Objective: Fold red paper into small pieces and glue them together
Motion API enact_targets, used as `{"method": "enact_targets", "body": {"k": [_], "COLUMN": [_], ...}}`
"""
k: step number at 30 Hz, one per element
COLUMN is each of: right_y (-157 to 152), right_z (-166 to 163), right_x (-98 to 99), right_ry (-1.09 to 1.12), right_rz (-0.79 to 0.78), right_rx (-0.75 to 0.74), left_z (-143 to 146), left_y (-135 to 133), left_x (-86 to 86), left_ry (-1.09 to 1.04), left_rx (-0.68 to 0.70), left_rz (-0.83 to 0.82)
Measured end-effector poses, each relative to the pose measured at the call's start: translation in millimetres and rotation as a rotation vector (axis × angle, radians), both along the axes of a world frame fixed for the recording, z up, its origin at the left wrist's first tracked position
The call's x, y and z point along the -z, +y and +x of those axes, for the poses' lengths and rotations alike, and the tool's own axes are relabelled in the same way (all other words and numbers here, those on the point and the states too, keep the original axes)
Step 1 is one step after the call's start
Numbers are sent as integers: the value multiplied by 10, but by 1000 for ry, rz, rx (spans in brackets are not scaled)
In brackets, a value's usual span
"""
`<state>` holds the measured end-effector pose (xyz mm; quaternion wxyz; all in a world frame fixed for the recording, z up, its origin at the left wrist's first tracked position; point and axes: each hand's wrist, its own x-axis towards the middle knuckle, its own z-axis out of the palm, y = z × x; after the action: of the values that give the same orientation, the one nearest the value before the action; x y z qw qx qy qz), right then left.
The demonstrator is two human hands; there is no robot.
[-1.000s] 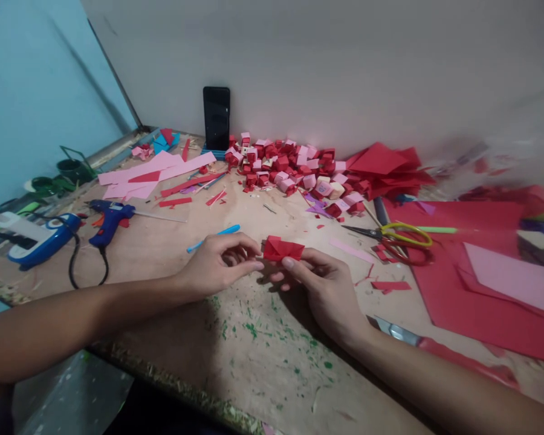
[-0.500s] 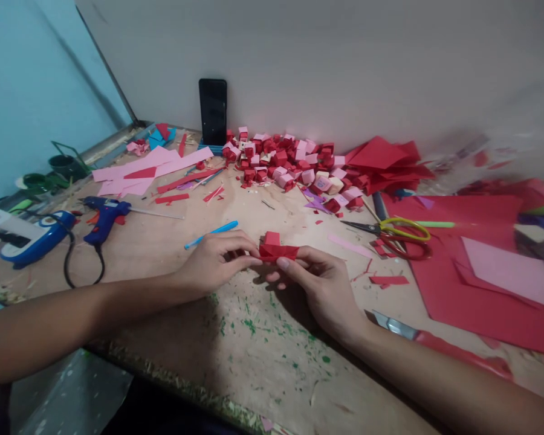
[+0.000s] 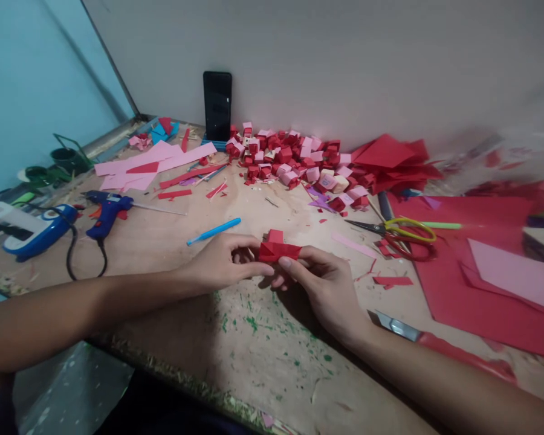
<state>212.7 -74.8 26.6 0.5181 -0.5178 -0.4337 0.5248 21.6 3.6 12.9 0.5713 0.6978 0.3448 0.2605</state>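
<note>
A piece of folded red paper [image 3: 278,250] is between my two hands, low over the middle of the wooden table [image 3: 249,208]. My right hand [image 3: 326,281] pinches its right part, with the thumb on the near face. At the left end is my left hand [image 3: 224,260], fingers curled at the paper and thumb stretched below it. Just behind the folded paper shows a small red paper cube [image 3: 275,234]; whether it is joined to the paper I cannot tell. A blue pen-like stick [image 3: 214,231] lies beyond my left hand.
A pile of small red and pink paper cubes [image 3: 290,158] lies before a propped phone [image 3: 217,106]. Left are a blue glue gun [image 3: 109,211] and pink strips [image 3: 163,158]. Right are scissors [image 3: 399,229], a red-handled cutter [image 3: 462,356] and red sheets [image 3: 444,284].
My left thumb has slid from the paper's left end to just below it, further right. The folded paper stays nearly in place; the whole view has shifted slightly.
</note>
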Motion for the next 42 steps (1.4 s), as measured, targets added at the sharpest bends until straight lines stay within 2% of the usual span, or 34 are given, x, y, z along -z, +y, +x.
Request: {"method": "enact_targets", "body": {"k": [2, 5, 11, 18, 26, 42], "right_y": [-3, 0, 21, -3, 5, 2], "right_z": [-1, 2, 13, 5, 22, 21], "right_x": [-9, -26, 1, 10, 27, 3], "right_ry": [-8, -27, -81, -38, -71, -117], "right_rz": [-9, -10, -26, -48, -48, -68], "right_rx": [-8, -21, -61, -45, -69, -49], "left_z": [-6, -17, -22, -35, -11, -22], "left_y": [6, 9, 6, 6, -22, -6], "left_x": [-4, 3, -18, 11, -96, -103], "left_ry": [43, 54, 55, 62, 20, 34], "left_rx": [33, 5, 24, 42, 113, 169], "left_rz": [38, 84, 98, 131, 22, 31]}}
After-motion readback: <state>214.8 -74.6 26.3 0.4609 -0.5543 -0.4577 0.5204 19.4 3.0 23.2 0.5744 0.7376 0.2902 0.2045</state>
